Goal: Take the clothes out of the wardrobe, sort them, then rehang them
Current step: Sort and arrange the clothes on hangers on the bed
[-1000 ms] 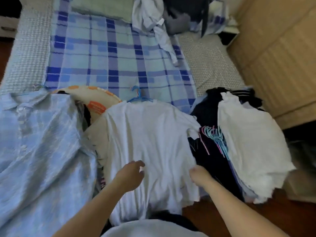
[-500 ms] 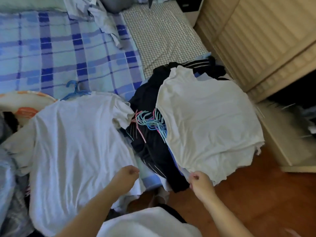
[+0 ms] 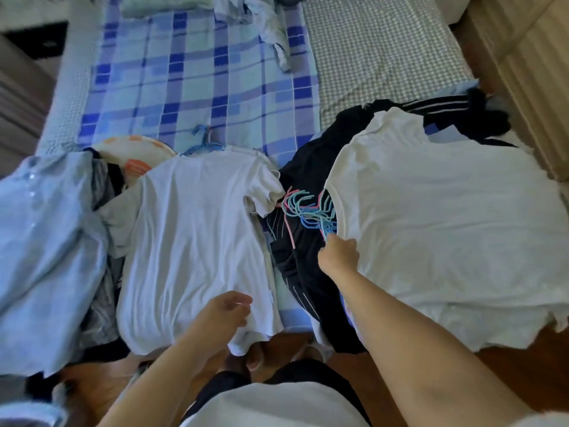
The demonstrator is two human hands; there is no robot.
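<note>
A white T-shirt point(image 3: 197, 241) lies flat on the bed's near edge, a blue hanger point(image 3: 201, 143) poking out of its collar. My left hand point(image 3: 224, 312) hovers over its lower hem, fingers loosely curled, holding nothing. To the right, a second white T-shirt point(image 3: 446, 229) tops a pile of dark clothes point(image 3: 304, 186). A bunch of pink and blue hanger hooks point(image 3: 311, 208) sticks out at that pile's left side. My right hand point(image 3: 338, 255) reaches to the hooks, at the edge of the second T-shirt; its grip is hidden.
A light blue button shirt point(image 3: 46, 248) covers another pile at the left. The blue plaid bedspread point(image 3: 191, 78) stretches behind, with crumpled clothes point(image 3: 268, 23) at its far end. A wooden wardrobe point(image 3: 529, 66) stands at the right. Brown floor point(image 3: 529, 368) shows below.
My right hand moved up from the hem of the right pile to the hanger hooks. My left hand let go of the middle T-shirt's hem and opened slightly. The view swung back left.
</note>
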